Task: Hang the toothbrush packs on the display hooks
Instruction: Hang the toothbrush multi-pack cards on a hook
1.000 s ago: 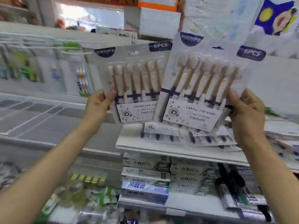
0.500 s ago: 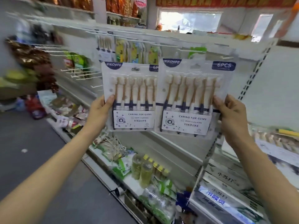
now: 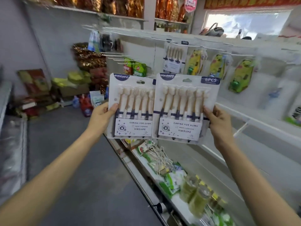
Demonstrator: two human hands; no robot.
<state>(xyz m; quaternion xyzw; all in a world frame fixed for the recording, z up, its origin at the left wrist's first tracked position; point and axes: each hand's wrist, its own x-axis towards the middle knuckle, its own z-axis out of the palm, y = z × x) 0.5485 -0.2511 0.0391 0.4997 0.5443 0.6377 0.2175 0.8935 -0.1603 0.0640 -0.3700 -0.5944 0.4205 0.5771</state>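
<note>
My left hand (image 3: 101, 117) pinches the left toothbrush pack (image 3: 131, 106) at its left edge, thumb laid on the front of the card and the other fingers hidden behind it. That pack stands upright in the air, to the right of my hand and above it for most of its height, its hang hole at the top free of any hook.

Just to its right, the right toothbrush pack (image 3: 185, 108) overlaps the first one's right edge and sits in front of it, also upright. It carries a "6PCS" mark in its top right corner and a label reading "CARING FOR GUMS" low on the card. My right hand (image 3: 217, 126) grips this pack at its right edge, thumb on the front, fingers curled round behind. The pack reaches up and to the left of that hand.

Taking the right toothbrush pack as my marker: above it and further back, a hung toothbrush pack (image 3: 173, 58) of the same kind already dangles from a white display hook. To the right of that one hang yellow-green kids' packs (image 3: 241, 75). Below my marker runs a white shelf (image 3: 179, 199) with green packets and bottles, all blurred.
</note>
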